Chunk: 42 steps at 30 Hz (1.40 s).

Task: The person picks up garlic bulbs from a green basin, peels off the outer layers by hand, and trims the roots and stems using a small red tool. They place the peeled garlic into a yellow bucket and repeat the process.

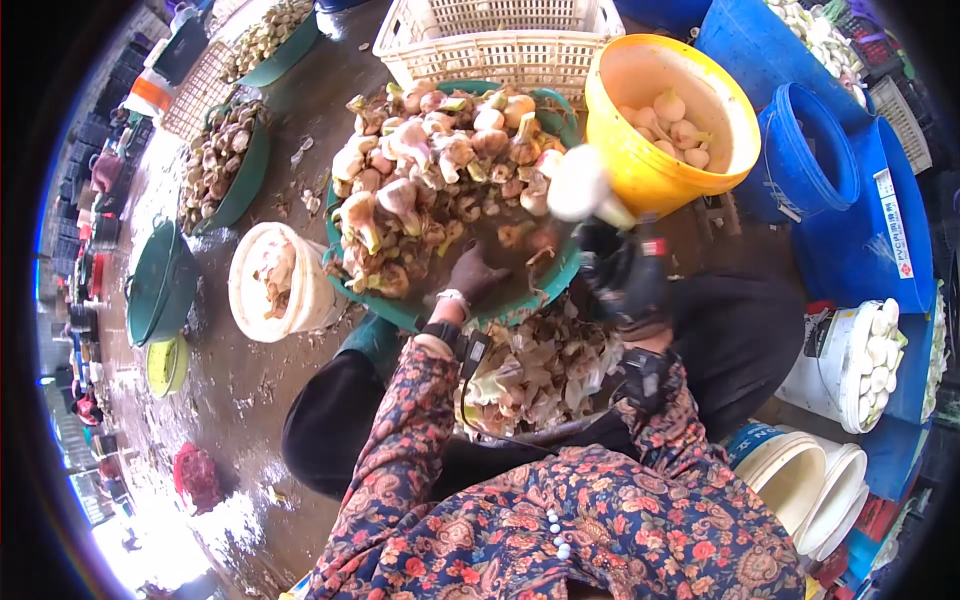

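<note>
My left hand [474, 273] reaches into the near part of a green basin [400, 314], fingers apart and nothing visible in them, close to unpeeled garlic bulbs [398, 200] heaped there. A dark glove covers my right hand [622, 272], which is blurred at the basin's right side. At its fingertips is a clean white garlic bulb [578, 184], smeared by motion, its stem end toward the glove. This bulb overlaps the left side of a yellow bucket [640, 172], where several pale bulbs [670, 130] lie.
Garlic skins [540, 372] are piled between my legs, below the basin. A white bucket [308, 290] with scraps stands left. Beyond the basin is a cream crate [500, 55]. Blue tubs [815, 150] and a white bucket of cleaned garlic [825, 365] stand right.
</note>
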Each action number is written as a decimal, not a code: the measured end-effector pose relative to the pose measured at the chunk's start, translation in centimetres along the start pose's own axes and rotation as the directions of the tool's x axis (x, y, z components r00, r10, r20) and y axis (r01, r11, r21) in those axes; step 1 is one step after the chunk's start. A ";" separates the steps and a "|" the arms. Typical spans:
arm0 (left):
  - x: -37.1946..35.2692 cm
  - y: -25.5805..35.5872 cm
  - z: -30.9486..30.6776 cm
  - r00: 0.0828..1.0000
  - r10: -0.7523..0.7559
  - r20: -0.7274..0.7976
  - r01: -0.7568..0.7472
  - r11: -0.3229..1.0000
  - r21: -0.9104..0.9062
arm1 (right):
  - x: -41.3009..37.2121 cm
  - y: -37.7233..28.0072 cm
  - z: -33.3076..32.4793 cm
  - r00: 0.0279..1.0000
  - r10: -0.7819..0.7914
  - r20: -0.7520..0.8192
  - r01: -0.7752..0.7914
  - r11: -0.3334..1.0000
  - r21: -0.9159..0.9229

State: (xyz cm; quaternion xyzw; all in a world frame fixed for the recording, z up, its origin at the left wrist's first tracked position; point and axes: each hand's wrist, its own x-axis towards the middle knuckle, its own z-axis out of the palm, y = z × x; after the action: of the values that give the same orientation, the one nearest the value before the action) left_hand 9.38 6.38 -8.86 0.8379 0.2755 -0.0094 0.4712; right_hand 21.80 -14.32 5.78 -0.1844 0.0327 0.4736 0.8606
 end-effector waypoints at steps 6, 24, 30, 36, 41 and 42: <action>6.5 -0.1 4.3 0.995 0.036 -0.095 -0.013 0.972 0.234 | 1.8 1.3 -3.7 0.933 0.018 -0.359 -0.155 0.921 -0.356; -8.9 6.3 -2.6 0.970 0.237 0.056 -0.208 0.927 -0.313 | 0.9 9.0 -6.6 0.978 -0.207 0.014 -0.007 -0.100 -0.995; -10.9 6.8 -1.5 0.990 0.113 0.083 -0.003 0.610 -0.792 | -0.3 9.0 -4.5 0.944 0.205 -0.260 -0.293 0.883 -0.367; -12.2 9.3 -2.6 0.984 0.082 -0.155 -0.154 0.830 -0.536 | 0.6 9.9 -7.9 0.920 0.338 -0.198 -0.392 0.804 -0.448; -11.8 6.4 -2.3 1.000 -0.016 0.021 0.022 0.937 -0.349 | 0.2 10.3 -8.5 0.938 0.347 -0.007 -0.209 0.549 -0.809; -11.7 6.0 -1.9 0.995 -0.094 -0.035 0.063 0.859 -0.509 | -0.8 9.5 -5.8 0.971 0.239 0.026 -0.089 0.458 -0.884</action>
State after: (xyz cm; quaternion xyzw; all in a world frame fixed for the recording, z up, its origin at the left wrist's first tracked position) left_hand 1.82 0.10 0.15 0.6726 0.3158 0.0686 0.6657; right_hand 14.19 -12.41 -2.16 -0.5592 -0.2598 0.5160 0.5946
